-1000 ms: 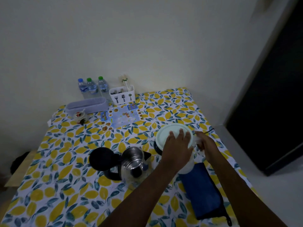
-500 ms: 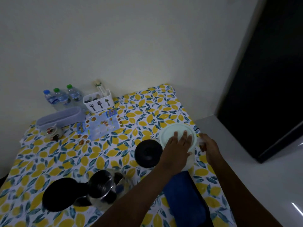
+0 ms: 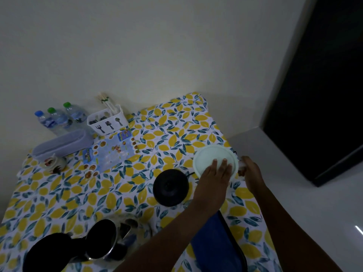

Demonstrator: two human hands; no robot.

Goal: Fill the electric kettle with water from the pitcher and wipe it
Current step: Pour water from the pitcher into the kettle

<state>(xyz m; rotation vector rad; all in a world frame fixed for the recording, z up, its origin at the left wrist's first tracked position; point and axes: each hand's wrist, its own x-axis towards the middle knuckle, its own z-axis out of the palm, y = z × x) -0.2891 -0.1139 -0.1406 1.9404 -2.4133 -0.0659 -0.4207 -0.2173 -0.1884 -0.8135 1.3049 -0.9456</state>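
The pitcher with its pale round lid stands at the right side of the table. My left hand lies flat on the lid, fingers together. My right hand is closed around the pitcher's handle at its right side. The glass electric kettle sits at the lower left with its black lid flipped open. Its black round base lies left of the pitcher. A blue cloth lies folded under my left forearm.
The table has a lemon-print cover. Three water bottles, a white cutlery holder, a lilac container and a small figurine line the back left. A dark doorway is at the right.
The view has swung right and down, so the kettle now sits at the lower left. Both hands stay on the pitcher, which remains beside the black base.
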